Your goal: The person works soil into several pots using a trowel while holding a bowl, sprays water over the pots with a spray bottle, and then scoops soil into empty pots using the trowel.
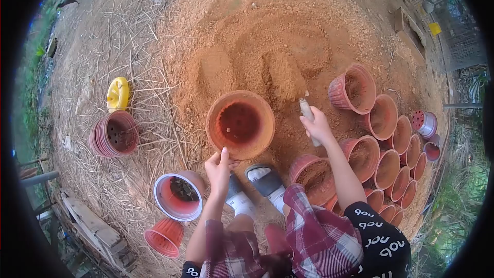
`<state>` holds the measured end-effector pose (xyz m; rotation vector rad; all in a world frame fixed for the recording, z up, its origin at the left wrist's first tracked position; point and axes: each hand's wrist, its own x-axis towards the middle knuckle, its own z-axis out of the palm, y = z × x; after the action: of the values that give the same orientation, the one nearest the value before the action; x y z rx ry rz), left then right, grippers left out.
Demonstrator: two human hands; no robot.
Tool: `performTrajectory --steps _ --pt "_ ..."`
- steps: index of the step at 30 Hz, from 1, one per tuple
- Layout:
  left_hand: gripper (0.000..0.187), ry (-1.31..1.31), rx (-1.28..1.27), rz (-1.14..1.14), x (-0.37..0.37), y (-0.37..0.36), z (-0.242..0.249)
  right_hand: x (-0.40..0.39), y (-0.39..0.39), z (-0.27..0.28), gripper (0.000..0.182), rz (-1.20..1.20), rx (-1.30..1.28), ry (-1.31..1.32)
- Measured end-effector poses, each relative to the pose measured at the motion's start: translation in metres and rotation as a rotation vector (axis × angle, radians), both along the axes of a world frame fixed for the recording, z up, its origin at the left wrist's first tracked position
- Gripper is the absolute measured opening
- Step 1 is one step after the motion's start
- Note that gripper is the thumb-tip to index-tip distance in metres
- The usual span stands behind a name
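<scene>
My left hand (220, 168) pinches the near rim of an empty terracotta-coloured pot (240, 125), which shows its dark inside in front of my feet. To the right, my right hand (316, 126) is wrapped round the pale handle of a tool (306, 110). The tool's far end meets a heap of loose reddish soil (285, 80), and its blade cannot be made out there. The soil pile spreads beyond the pot.
Several soil-filled pots (383, 117) stand in rows at the right. Stacked pots (117, 134) and a yellow object (118, 94) lie left. A white-rimmed pot (178, 197) and a tipped red pot (164, 237) are near left. A wooden box (410, 35) sits far right.
</scene>
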<state>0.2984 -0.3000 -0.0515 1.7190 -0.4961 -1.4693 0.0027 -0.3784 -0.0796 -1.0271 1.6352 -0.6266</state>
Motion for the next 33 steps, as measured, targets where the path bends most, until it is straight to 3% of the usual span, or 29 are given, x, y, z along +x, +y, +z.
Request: performTrajectory --steps 9,13,17,22,27,29,33 --pt "0.029 -0.047 -0.082 -0.035 -0.019 -0.018 0.020 0.039 0.038 0.092 0.029 0.217 -0.351 0.178" --pt "0.028 -0.041 -0.098 -0.026 -0.019 -0.018 0.017 0.055 0.050 0.073 0.036 0.277 -0.306 0.358" --pt "0.028 -0.041 -0.104 -0.027 -0.015 -0.017 0.011 0.056 0.049 0.065 0.044 0.199 -0.521 0.553" --pt "0.028 -0.019 -0.078 -0.034 -0.007 -0.016 0.008 0.035 0.013 0.067 0.044 0.155 -0.559 0.803" --pt "0.029 -0.020 -0.070 -0.052 -0.004 -0.014 0.005 -0.011 -0.057 -0.002 0.036 0.053 -0.202 0.950" --pt "0.028 -0.007 -0.075 -0.052 -0.002 -0.013 0.004 -0.023 -0.074 -0.039 0.036 0.139 0.006 0.860" --pt "0.029 0.003 -0.089 -0.054 -0.005 -0.015 0.004 0.013 -0.068 -0.057 0.040 0.219 0.001 0.645"
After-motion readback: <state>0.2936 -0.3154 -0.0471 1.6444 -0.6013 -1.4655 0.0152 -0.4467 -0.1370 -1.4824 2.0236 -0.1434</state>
